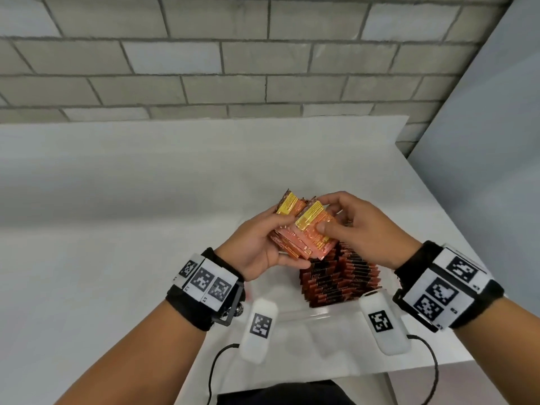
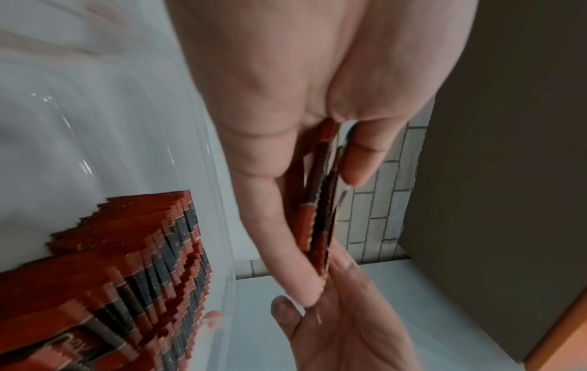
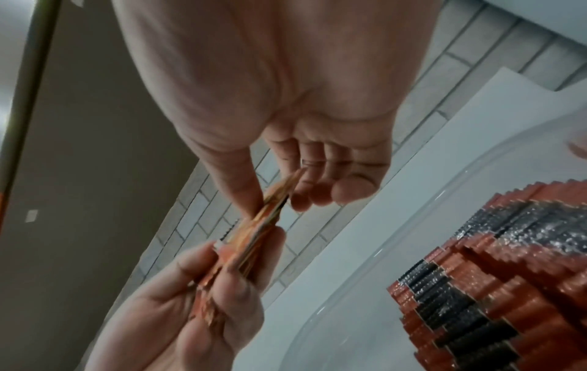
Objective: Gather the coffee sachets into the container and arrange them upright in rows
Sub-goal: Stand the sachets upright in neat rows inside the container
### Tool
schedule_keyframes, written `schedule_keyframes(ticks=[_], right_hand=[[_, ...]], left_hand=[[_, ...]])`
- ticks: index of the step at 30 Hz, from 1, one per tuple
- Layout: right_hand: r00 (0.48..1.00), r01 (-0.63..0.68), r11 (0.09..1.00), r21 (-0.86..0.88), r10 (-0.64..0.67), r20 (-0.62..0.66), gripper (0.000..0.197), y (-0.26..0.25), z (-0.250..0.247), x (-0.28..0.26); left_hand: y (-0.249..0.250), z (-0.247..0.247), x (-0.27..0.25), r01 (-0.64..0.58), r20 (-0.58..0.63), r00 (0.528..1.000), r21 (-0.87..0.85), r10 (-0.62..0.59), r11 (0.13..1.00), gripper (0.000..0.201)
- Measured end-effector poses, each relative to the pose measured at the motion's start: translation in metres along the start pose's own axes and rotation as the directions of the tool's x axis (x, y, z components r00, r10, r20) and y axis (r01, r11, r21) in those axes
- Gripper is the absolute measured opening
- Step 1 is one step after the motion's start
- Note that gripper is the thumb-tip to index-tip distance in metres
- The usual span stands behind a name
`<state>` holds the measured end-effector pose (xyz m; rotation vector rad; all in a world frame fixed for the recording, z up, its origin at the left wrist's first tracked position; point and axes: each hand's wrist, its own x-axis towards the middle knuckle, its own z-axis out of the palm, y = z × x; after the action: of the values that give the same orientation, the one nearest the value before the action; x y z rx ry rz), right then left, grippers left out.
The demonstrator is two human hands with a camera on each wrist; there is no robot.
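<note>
Above the clear plastic container [image 1: 306, 315] both hands hold a fanned bunch of orange and yellow coffee sachets [image 1: 304, 229]. My left hand [image 1: 264, 244] grips the bunch from the left, thumb on top. My right hand [image 1: 347, 226] pinches the front sachets, thumb on their face. Inside the container, rows of red and black sachets [image 1: 340, 282] stand upright on the right side. The left wrist view shows the bunch of sachets [image 2: 320, 213] edge-on between my fingers and the rows of sachets [image 2: 133, 276]. The right wrist view shows the bunch of sachets [image 3: 254, 241] and the rows of sachets [image 3: 495, 271].
The container stands on a white table [image 1: 146, 200] near its front edge. A grey brick wall [image 1: 233, 59] runs behind, and a pale panel [image 1: 496, 141] rises at the right. Two white tagged pods [image 1: 258, 328] with cables hang by my wrists.
</note>
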<state>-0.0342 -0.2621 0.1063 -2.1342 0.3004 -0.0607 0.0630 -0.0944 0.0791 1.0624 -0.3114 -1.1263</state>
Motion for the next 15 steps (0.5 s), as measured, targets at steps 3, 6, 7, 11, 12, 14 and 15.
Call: schedule_keyframes(ticks=[3, 6, 7, 11, 12, 14, 15], right_hand=[[0.999, -0.035, 0.997, 0.072, 0.038, -0.038, 0.022, 0.005, -0.007, -0.001], [0.998, -0.038, 0.997, 0.072, 0.042, -0.043, 0.019, 0.004, -0.01, -0.003], [0.999, -0.033, 0.997, 0.069, 0.035, -0.039, 0.019, 0.003, -0.009, -0.003], [0.999, -0.048, 0.994, 0.099, 0.048, -0.006, 0.027, 0.003, -0.004, -0.002], [0.998, -0.054, 0.993, 0.109, 0.055, -0.009, 0.029, 0.003, -0.005, -0.002], [0.997, -0.066, 0.988, 0.14, 0.071, -0.024, 0.029, 0.005, -0.006, -0.001], [0.996, -0.074, 0.985, 0.158, 0.08, -0.029, 0.028, 0.006, -0.007, -0.001]], left_hand=[[-0.003, 0.0, 0.001, -0.006, -0.015, 1.0, 0.029, 0.006, 1.0, 0.029], [-0.008, 0.001, 0.002, -0.019, -0.026, 0.999, 0.131, 0.022, 0.991, 0.038], [-0.01, 0.001, 0.003, -0.02, -0.033, 0.999, 0.157, 0.025, 0.987, 0.041], [-0.011, 0.001, 0.005, -0.032, -0.067, 0.997, 0.209, 0.047, 0.977, 0.05], [-0.011, 0.001, 0.005, -0.036, -0.072, 0.996, 0.206, 0.051, 0.978, 0.051], [-0.009, 0.001, 0.005, -0.039, -0.08, 0.995, 0.17, 0.053, 0.985, 0.044], [-0.009, 0.0, 0.005, -0.042, -0.083, 0.995, 0.145, 0.055, 0.988, 0.035]])
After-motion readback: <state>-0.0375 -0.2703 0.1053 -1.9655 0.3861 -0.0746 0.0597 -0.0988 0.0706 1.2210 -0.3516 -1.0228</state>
